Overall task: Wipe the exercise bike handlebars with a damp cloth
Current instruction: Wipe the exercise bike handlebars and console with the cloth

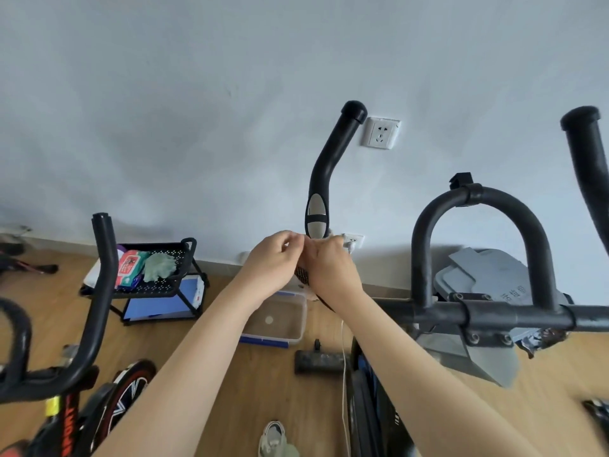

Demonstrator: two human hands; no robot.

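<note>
Both hands meet at the base of the left handlebar (333, 153), just under its silver sensor pad (316, 211): the left hand (273, 262) and right hand (329, 265) are closed, fingertips pinched together over something small and pale, but whether that is the cloth I cannot tell, since the hands hide it. A green cloth (158, 266) lies on the black shelf (171, 288) near its right edge, beside a wipes pack (130, 267), well apart from the hands. The bar is a stiff fixed tube; its foam-like grip likely drags on a damp cloth, while the sensor pad looks smooth and slick. A soft, light cloth would best be wrapped round the tube and slid along it, from the end cap downward. The crossbar (494, 313) and loop bar (481, 206) stand to the right. The floor (263, 390) is wood, crowded with a clear tub (280, 319), a second bike (82, 324) and a white cable (344, 374); the wall (197, 94) carries an outlet (380, 132).
</note>
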